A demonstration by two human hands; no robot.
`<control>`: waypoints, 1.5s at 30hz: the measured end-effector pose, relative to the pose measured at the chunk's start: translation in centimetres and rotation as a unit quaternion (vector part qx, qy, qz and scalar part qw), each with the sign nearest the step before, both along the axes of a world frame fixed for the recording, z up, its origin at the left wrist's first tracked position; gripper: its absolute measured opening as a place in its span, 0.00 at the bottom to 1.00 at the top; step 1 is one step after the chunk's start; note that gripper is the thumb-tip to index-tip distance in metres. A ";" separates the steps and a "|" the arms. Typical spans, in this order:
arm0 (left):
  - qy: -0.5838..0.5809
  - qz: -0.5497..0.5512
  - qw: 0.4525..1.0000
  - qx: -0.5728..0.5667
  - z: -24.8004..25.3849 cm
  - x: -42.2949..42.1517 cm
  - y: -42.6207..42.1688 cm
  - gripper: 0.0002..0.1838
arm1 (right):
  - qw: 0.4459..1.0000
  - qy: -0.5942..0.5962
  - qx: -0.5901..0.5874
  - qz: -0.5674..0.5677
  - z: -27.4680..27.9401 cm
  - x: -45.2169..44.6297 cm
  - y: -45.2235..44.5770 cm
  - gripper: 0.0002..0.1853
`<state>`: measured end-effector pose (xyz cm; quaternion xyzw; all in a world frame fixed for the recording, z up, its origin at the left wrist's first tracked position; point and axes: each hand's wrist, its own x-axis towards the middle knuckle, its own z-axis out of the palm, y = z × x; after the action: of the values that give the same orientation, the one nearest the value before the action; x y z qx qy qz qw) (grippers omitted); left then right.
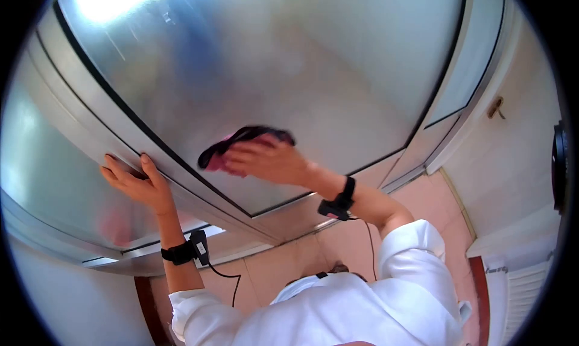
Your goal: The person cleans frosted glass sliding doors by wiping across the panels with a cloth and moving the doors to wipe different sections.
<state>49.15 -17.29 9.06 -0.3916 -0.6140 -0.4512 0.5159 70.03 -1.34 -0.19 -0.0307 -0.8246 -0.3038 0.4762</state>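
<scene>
My right hand [265, 160] presses a pink cloth with a dark edge [212, 159] against the lower part of a frosted glass pane [356, 105]. The hand and cloth are slightly blurred, and the fingers lie over the cloth. My left hand [137, 182] rests against the metal door frame [114, 126] to the left of the pane, with thumb and fingers apart and nothing held. A black strap with a small device sits on each wrist, with a cable running from it.
A second glass panel [57, 177] stands on the left. To the right is a white door [506, 165] with a handle [496, 107]. Pink floor tiles [280, 260] lie below, and a white ribbed radiator-like panel [526, 301] is at lower right.
</scene>
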 end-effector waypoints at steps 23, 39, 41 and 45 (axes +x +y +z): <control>0.004 -0.050 0.998 0.032 0.3 0.0 -0.2 0.34 | 0.998 0.032 0.002 0.045 19.0 -4.0 -3.0 0.28; -0.033 -0.160 0.983 0.088 -0.2 -0.2 0.8 0.33 | 0.838 0.517 -0.105 -0.139 34.4 13.7 16.7 0.34; -0.035 -0.147 0.986 0.072 0.1 0.3 0.2 0.33 | 0.859 0.495 -0.014 -0.131 34.7 9.5 14.7 0.30; -0.032 -0.117 0.991 0.057 0.5 0.7 0.1 0.32 | 0.928 0.357 0.066 -0.085 33.1 -2.3 2.6 0.30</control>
<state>49.80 -17.19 9.59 -0.4162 -0.5532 -0.5550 0.4612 67.71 1.24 32.91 -0.1755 -0.5724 -0.3659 0.7125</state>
